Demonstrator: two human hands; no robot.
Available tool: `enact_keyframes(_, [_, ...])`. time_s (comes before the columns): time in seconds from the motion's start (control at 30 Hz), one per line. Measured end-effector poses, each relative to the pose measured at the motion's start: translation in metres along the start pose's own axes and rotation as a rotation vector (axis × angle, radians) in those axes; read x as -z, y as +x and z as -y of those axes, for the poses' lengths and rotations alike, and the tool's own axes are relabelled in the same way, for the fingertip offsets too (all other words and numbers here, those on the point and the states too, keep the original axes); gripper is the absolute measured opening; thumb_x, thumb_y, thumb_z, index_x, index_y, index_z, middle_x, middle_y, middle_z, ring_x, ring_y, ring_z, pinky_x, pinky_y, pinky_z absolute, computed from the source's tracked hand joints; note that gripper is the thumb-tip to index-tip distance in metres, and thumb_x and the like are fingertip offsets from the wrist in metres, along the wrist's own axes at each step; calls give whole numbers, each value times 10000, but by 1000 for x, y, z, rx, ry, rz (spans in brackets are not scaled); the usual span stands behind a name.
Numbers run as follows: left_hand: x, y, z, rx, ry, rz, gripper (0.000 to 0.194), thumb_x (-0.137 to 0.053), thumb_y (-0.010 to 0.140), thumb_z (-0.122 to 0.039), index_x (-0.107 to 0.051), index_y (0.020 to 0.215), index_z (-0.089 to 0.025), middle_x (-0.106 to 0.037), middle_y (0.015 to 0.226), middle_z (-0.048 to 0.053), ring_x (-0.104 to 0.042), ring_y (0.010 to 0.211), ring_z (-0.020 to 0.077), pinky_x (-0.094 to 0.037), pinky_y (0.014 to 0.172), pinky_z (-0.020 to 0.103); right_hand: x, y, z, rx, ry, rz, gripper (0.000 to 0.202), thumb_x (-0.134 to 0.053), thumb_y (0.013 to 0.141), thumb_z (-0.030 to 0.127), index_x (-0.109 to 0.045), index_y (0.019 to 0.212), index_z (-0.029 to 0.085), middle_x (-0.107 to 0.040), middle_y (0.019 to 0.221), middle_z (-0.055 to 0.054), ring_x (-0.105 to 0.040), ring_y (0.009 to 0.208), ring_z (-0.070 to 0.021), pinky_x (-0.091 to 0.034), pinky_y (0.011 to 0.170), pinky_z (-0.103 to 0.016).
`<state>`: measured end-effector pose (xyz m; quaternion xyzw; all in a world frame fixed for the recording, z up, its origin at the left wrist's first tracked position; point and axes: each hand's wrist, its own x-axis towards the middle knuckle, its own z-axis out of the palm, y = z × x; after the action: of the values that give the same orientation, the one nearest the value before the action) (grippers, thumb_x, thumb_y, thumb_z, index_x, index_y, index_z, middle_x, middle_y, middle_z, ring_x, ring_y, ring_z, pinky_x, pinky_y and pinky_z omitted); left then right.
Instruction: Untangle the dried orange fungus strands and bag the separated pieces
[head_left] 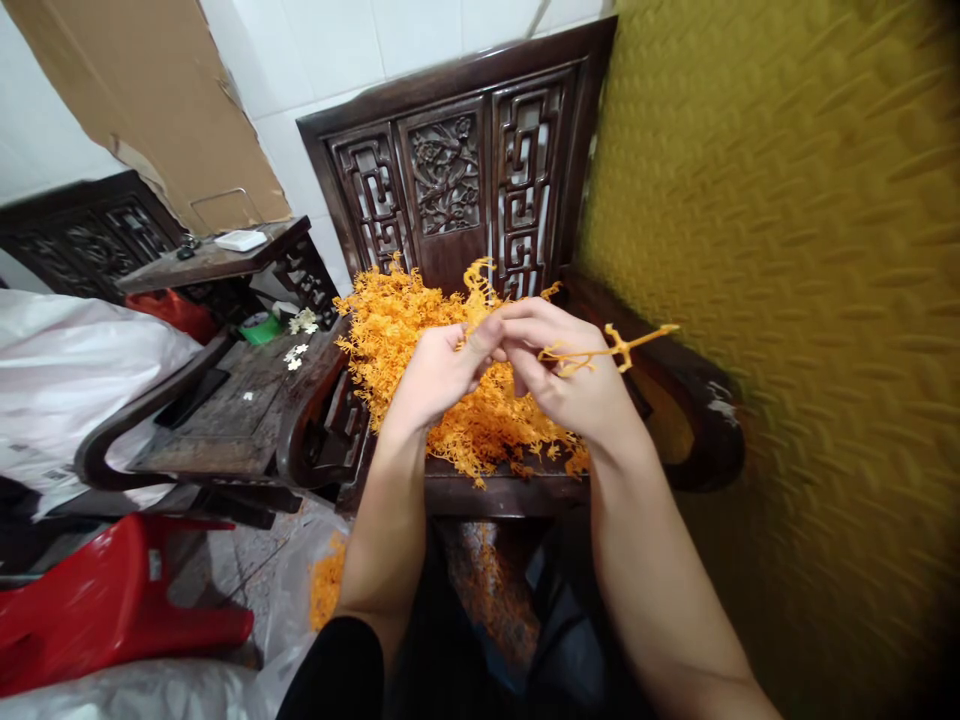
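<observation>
Orange sprig (478, 285), pinched at twelve o'clock in the left hand's (439, 375) closed fingertips, is handled against the right hand (570, 370), its curled fingers threaded by a three o'clock stem (649, 337), above a heaped chair (517, 497); steady fingertip control is seemingly called for.

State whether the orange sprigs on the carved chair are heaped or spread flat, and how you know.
Heaped: the orange sprigs form a thick mound, partly hiding the carved chair.

glossy dark carved wood chair (442, 195), shiny red plastic stool (112, 590)
</observation>
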<state>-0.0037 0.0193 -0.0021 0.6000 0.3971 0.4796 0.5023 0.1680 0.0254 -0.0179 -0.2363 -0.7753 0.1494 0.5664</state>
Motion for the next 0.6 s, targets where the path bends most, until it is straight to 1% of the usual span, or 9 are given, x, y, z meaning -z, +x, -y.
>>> enact_keyframes(0.1, [0,1,4,-26,65,-7,612,-740,814,-736,-600,685,-154,-411,548,-62,-334,469,40,-228,453,219,2,0,3,-4,11,-14,196,-602,949,165,-787,981,223,-748,1080,-77,-715,984,-215,-604,877,-400])
enact_keyframes(0.13, [-1,2,4,-26,50,-9,598,-734,833,-720,-597,688,-156,-415,553,-63,-332,470,39,-231,453,218,1,-1,3,-15,28,-38,167,-636,941,181,-794,972,224,-750,1068,-77,-716,960,-212,-609,834,-385])
enact_keyframes(0.2, [-4,2,2,-27,-15,-1,575,-723,869,-679,-561,673,-162,-421,567,-61,-329,469,38,-227,449,214,-1,-1,3,-75,88,-95,110,-703,924,223,-807,959,228,-744,1050,-72,-706,861,-183,-594,691,-322])
enact_keyframes(0.3, [-8,2,-2,-49,-93,23,552,-720,898,-616,-508,650,-171,-421,582,-57,-326,475,39,-212,439,207,-9,-1,2,-219,266,-198,75,-796,880,277,-808,931,223,-727,1006,-49,-602,584,-87,-453,445,-237])
enact_keyframes(0.37, [-10,2,-3,-78,-105,37,517,-703,915,-593,-537,672,-168,-423,589,-55,-324,477,44,-202,433,207,-14,-1,1,-320,424,-291,127,-849,838,293,-792,924,219,-714,875,-16,-491,453,-45,-354,364,-222])
enact_keyframes(0.43, [-9,1,-3,-107,-86,60,488,-679,931,-585,-587,708,-161,-417,587,-57,-317,472,47,-201,433,211,-16,-1,1,-405,563,-355,224,-892,794,301,-779,969,220,-690,765,13,-427,411,-33,-293,340,-214])
enact_keyframes(0.47, [-8,0,-3,-116,-66,74,480,-668,938,-584,-608,725,-159,-415,584,-58,-315,471,49,-206,436,215,-16,0,1,-439,613,-359,268,-904,781,309,-776,998,218,-682,738,19,-415,408,-32,-278,339,-211])
enact_keyframes(0.53, [-5,-2,-3,-124,-5,85,470,-659,944,-585,-628,747,-159,-409,573,-61,-314,471,54,-218,445,224,-15,0,1,-489,664,-308,304,-910,775,339,-779,1014,204,-693,747,12,-413,420,-29,-274,350,-209])
enact_keyframes(0.6, [-2,-5,-4,-116,83,67,472,-662,942,-583,-599,725,-167,-385,561,-66,-303,480,60,-217,457,234,-13,0,3,-509,665,-250,291,-911,771,372,-781,957,189,-700,760,3,-434,454,-34,-295,377,-208])
